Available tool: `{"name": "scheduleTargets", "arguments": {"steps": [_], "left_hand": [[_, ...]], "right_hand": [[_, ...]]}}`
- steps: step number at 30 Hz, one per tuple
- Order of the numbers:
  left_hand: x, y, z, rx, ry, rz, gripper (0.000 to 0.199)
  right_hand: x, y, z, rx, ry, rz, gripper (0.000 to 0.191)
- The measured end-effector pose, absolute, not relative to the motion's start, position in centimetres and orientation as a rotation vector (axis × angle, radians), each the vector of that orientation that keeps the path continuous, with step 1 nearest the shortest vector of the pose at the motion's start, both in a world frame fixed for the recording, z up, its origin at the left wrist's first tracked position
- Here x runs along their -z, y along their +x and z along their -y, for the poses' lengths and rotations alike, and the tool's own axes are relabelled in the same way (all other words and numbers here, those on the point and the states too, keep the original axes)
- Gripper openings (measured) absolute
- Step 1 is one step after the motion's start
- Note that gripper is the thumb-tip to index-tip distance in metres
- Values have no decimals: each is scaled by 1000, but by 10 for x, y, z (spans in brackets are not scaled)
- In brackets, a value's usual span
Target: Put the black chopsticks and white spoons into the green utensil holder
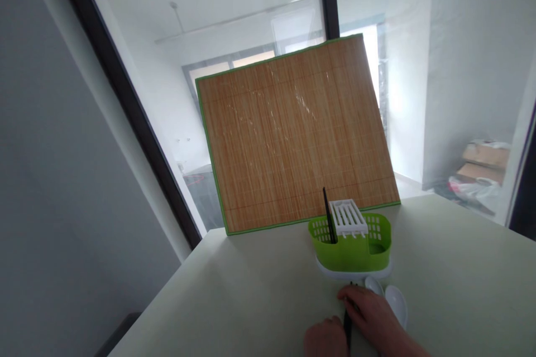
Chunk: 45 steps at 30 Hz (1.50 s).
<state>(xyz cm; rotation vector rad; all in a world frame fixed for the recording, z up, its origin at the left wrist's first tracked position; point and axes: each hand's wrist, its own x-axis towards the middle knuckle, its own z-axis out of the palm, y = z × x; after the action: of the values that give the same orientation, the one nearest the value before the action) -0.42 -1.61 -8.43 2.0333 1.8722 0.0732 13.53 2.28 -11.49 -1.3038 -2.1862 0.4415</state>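
Black chopsticks (347, 328) lie low in the head view, between my two hands. My right hand (372, 312) is closed over their upper part, fingers curled round them; their thin tips poke out just past it. My left hand (326, 339) is curled shut against their lower part, partly cut off by the bottom edge. Beside my right hand are two white spoons (396, 302), one partly behind my fingers. Just beyond stands a green cutlery holder (349, 254) with a white slotted rack (348, 217) on it and other black chopsticks (329, 215) upright inside.
The holder rests on a white base (354, 275) on a pale table (259, 290). Behind it a bamboo mat (293, 139) with green edging leans against a glass partition. A grey wall (75, 178) rises on the left. Cardboard boxes (486, 159) lie beyond the glass.
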Motion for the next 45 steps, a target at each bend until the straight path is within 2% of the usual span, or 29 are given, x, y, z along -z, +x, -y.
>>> {"name": "scheduleTargets", "arguments": {"steps": [4, 7, 10, 14, 18, 21, 23, 26, 36, 45], "left_hand": [[64, -4, 19, 192, 2078, -1877, 34], [61, -4, 21, 211, 2078, -1908, 41], [64, -20, 21, 111, 2108, -1926, 37], [61, -56, 15, -320, 2068, -1879, 22], [50, -72, 8, -909, 1869, -1517, 11], [48, -64, 10, -1194, 1676, -1294, 14], [51, -55, 13, -1279, 1609, -1204, 15], [59, -44, 17, -1312, 1598, -1128, 13], [67, -43, 15, -1352, 1582, -1115, 22], [69, -42, 13, -1283, 1615, -1129, 18]], "right_hand": [[115, 136, -23, -452, -1308, 2178, 29], [114, 136, -22, -444, -1276, 2161, 28], [113, 137, -22, -423, -1240, 2106, 27], [109, 137, -20, -398, -1240, 2028, 25], [107, 129, -12, -470, -1209, 2063, 21], [109, 120, -4, -561, -1093, 2160, 33], [111, 114, 0, -597, -1033, 2220, 31], [116, 108, 2, -603, -998, 2251, 14], [120, 111, -4, -553, -958, 2264, 23], [125, 113, -7, -545, -1022, 2330, 22]]}}
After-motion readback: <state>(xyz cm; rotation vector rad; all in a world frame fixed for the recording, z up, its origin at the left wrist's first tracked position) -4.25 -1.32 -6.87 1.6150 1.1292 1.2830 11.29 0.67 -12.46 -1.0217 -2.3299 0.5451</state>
